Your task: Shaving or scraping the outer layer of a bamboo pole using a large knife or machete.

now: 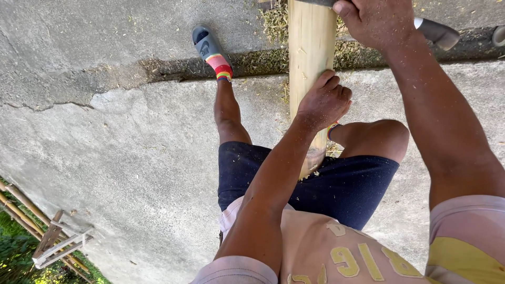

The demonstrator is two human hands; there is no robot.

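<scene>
A pale, stripped wooden pole point(310, 47) stands between my legs and runs up out of the top of the view. My left hand point(324, 100) is wrapped around its right side at mid height. My right hand point(376, 21), dusted with wood shavings, is clenched on a tool at the pole's top edge; a dark handle with a metal collar point(436, 31) sticks out to the right of the fist. The tool's working end is hidden behind the hand and the frame edge.
Cracked grey concrete point(131, 147) lies all around. Wood shavings point(273, 21) gather along a dark seam by the pole. My foot in a grey slide sandal point(210, 50) is planted to the left. Bamboo poles and a small wooden frame point(52, 242) lie at the lower left by grass.
</scene>
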